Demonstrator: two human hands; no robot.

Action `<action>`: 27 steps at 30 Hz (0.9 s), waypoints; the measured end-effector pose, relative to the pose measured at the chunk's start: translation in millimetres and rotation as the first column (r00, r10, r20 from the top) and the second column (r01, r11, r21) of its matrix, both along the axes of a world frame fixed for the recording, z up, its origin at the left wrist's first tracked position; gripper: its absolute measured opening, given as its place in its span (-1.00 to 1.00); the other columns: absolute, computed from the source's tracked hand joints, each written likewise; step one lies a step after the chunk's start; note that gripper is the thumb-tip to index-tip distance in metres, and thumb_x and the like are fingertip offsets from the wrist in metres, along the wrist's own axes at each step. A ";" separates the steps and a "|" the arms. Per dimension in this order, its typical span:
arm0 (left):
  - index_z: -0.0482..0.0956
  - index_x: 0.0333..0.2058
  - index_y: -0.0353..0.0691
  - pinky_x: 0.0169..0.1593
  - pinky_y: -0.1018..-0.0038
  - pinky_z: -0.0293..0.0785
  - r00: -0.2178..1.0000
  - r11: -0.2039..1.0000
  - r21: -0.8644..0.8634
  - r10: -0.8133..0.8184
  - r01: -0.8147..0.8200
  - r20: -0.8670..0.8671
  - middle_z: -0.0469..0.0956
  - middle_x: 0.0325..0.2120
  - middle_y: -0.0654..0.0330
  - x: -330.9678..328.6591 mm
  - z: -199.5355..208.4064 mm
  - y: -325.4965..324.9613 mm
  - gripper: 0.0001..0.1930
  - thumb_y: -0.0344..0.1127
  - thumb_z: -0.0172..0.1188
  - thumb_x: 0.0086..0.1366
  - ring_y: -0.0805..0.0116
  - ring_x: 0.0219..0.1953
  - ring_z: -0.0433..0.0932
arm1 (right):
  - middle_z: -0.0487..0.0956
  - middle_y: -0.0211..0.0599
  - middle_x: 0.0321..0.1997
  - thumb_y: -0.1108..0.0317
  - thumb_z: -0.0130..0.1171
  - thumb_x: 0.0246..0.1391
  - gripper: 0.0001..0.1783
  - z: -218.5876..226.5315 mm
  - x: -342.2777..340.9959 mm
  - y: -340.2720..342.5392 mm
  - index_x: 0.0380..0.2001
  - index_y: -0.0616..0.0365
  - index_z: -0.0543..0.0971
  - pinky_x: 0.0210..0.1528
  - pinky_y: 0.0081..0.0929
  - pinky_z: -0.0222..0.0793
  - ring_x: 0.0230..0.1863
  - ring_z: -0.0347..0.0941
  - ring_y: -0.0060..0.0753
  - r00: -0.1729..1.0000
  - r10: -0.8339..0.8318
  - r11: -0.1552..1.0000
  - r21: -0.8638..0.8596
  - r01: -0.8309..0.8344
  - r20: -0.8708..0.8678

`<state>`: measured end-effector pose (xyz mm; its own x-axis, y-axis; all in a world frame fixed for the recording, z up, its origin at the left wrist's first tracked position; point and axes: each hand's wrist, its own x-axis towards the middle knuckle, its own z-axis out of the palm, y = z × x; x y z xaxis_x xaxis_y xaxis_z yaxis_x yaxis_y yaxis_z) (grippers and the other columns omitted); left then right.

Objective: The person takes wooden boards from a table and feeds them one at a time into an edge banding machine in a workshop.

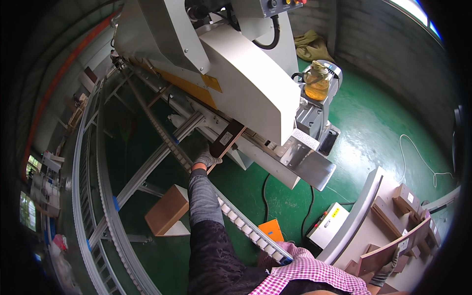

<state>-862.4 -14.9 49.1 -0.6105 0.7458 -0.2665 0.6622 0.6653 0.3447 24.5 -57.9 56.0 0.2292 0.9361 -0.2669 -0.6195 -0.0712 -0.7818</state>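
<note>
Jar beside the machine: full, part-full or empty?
Part-full, it seems: the jar shows yellow contents in its lower part and looks paler above.

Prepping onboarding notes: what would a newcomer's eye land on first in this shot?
Likely first is the big white machine casing, slanting across the upper middle above the bright green floor. Next, the clear jug of yellow-orange contents stands out at the machine's right end. Then the gloved left hand draws the eye mid-picture, at the near end of a dark brown board along the machine's edge.
</note>
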 end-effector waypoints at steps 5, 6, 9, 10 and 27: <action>0.37 0.07 -0.32 0.11 0.27 0.43 0.965 0.983 0.167 -0.110 0.071 0.238 0.53 -0.02 -0.03 91.0 38.3 -6.6 -0.09 -0.05 0.59 -0.25 0.00 0.03 0.52 | 0.58 -0.26 0.02 0.13 0.19 0.16 -0.52 6.9 -8.4 -16.9 0.07 0.17 0.51 0.08 -0.21 0.49 -0.02 0.53 -0.23 0.999 0.010 1.000 0.006 -0.010 -0.039; 0.38 0.05 -0.34 0.09 0.28 0.44 0.977 0.985 0.171 -0.048 0.013 0.206 0.54 -0.04 -0.05 104.7 30.1 -14.2 -0.10 -0.03 0.59 -0.25 0.01 0.01 0.53 | 0.57 -0.25 -0.02 0.12 0.21 0.14 -0.48 15.5 -18.1 -15.4 0.07 0.22 0.49 0.06 -0.16 0.50 -0.03 0.53 -0.18 0.998 0.060 0.998 -0.002 -0.060 0.009; 0.42 -0.08 -0.41 0.00 0.29 0.51 0.984 0.977 0.192 0.066 -0.098 0.167 0.59 -0.18 -0.09 162.7 17.5 -31.3 -0.16 0.08 0.56 -0.22 0.06 -0.11 0.59 | 0.50 -0.27 0.17 0.33 -0.01 0.28 -0.62 -21.2 -7.0 -12.7 0.11 0.18 0.51 0.29 -0.47 0.23 0.17 0.40 -0.42 0.964 -0.032 0.994 0.112 0.003 0.262; 0.42 -0.10 -0.41 -0.04 0.31 0.52 0.976 0.973 0.202 0.064 -0.107 0.210 0.59 -0.20 -0.07 186.1 23.0 -34.9 -0.20 0.05 0.56 -0.19 0.11 -0.15 0.60 | 0.51 -0.30 0.15 0.35 -0.02 0.28 -0.64 -34.3 -7.3 -15.2 0.10 0.19 0.52 0.27 -0.47 0.26 0.15 0.41 -0.42 0.957 -0.005 0.991 0.129 -0.033 0.289; 0.46 -0.01 -0.40 -0.09 0.30 0.50 0.692 0.734 0.523 -0.643 0.434 0.328 0.61 -0.24 -0.06 620.2 60.9 -68.1 -0.28 0.26 0.11 0.24 0.12 -0.21 0.61 | 0.57 -0.35 -0.03 0.28 0.36 0.04 -0.49 54.8 -71.8 -29.9 0.03 0.23 0.48 0.09 -0.47 0.38 -0.04 0.47 -0.52 0.955 0.288 0.954 0.103 -0.280 -0.069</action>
